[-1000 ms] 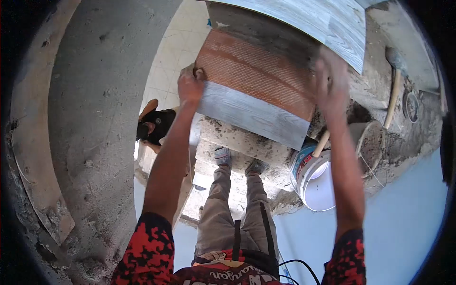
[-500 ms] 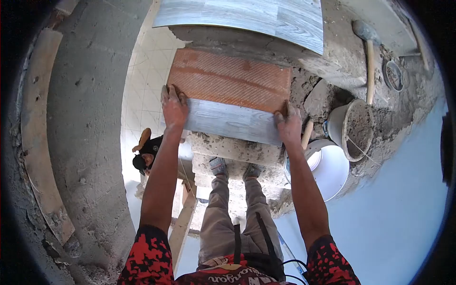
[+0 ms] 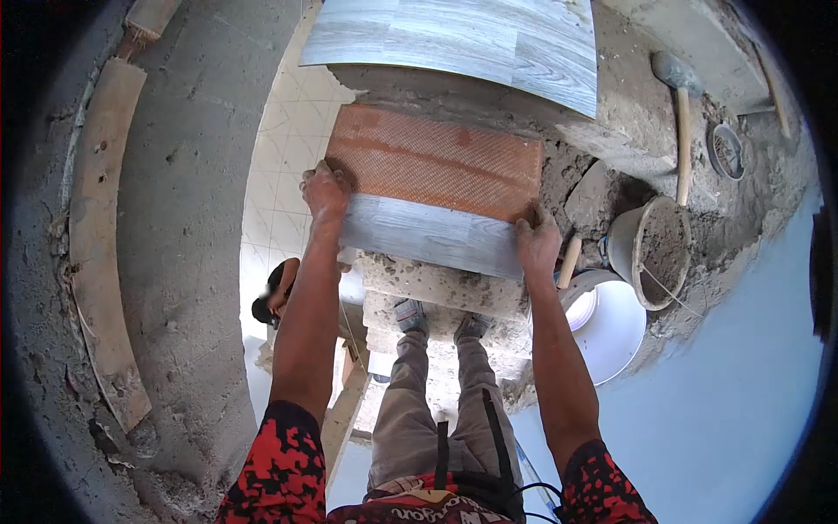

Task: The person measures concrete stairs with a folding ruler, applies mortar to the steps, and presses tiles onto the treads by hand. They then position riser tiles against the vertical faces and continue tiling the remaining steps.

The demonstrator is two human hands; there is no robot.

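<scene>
A tile (image 3: 436, 162) lies with its orange-brown, ribbed underside up, a darker band running along it. Along its near edge shows a strip of grey wood-look tile (image 3: 428, 231), sitting over a rough concrete step. My left hand (image 3: 327, 190) grips the left end of the orange tile near its near corner, fingers curled at the edge. At the opposite end my right hand (image 3: 539, 240) is closed round the near right corner, thumb on the upper side. The fingertips beneath the tile are hidden.
Another wood-look tile (image 3: 454, 39) covers the step above. To the right are a mortar bucket (image 3: 624, 249), a white bucket (image 3: 624, 341), a mallet (image 3: 683, 131) and a small bowl (image 3: 724, 150). A person (image 3: 278, 293) is below left, beside a sloping concrete edge (image 3: 188, 218).
The whole view has shifted slightly, so the scene sits lower and further right. My left fingers look more curled at the tile's edge; both hands stay at its ends.
</scene>
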